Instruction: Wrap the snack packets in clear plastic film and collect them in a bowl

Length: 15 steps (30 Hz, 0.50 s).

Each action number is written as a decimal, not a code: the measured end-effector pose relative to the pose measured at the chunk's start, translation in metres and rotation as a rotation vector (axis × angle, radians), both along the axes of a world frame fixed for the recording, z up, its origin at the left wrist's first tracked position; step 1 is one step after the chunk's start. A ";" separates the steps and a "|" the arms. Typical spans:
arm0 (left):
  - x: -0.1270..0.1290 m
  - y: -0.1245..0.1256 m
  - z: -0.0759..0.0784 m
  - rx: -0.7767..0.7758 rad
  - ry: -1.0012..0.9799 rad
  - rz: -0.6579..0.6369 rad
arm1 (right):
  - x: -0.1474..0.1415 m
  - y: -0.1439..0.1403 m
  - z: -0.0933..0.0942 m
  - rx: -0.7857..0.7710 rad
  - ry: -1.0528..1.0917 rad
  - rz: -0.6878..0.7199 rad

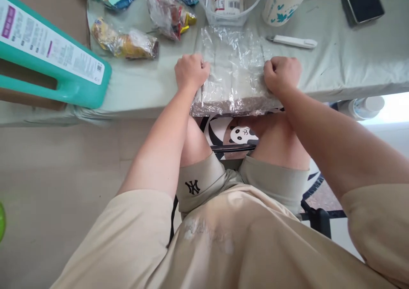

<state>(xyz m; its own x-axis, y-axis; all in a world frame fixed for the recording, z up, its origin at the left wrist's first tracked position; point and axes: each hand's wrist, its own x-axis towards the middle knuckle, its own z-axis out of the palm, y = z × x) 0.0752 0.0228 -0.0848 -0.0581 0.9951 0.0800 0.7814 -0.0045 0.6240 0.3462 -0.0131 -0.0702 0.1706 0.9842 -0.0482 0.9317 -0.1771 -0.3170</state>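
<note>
Head cam: left hand point(191, 71) and right hand point(281, 74) are both fisted tight on the sides of the plastic-wrapped block point(234, 74) at the table point(143, 89) edge. I'd pull evenly so the wrap stays smooth.

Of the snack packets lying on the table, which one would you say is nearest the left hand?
The clear packet of yellow-brown snacks, lying just left of the left hand; the other packets sit farther back along the table's far edge.

A pale grey-green cloth-covered table point(351, 63) carries a crinkled clear-plastic-wrapped flat package point(234, 74) at its near edge. Toward the far edge stand a clear plastic tub point(252, 1) and a white paper cup point(283, 4); a white pen-shaped cutter point(294, 41) lies beside them. A teal plastic jug point(51, 55) overhangs the left end.
</note>
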 end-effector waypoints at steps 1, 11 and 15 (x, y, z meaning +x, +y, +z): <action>0.000 0.000 0.001 -0.008 -0.002 -0.002 | -0.001 -0.001 0.002 -0.004 0.001 -0.003; 0.002 -0.002 0.007 -0.039 0.098 0.013 | 0.001 -0.002 0.001 0.049 0.070 0.042; 0.002 -0.001 0.007 -0.035 0.073 0.016 | 0.007 0.003 -0.011 0.111 0.102 0.063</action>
<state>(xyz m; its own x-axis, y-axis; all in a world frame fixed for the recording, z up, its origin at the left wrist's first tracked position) 0.0775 0.0222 -0.0779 -0.0692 0.9964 0.0496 0.8245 0.0291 0.5650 0.3531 -0.0100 -0.0812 0.1083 0.9930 0.0476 0.9019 -0.0780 -0.4248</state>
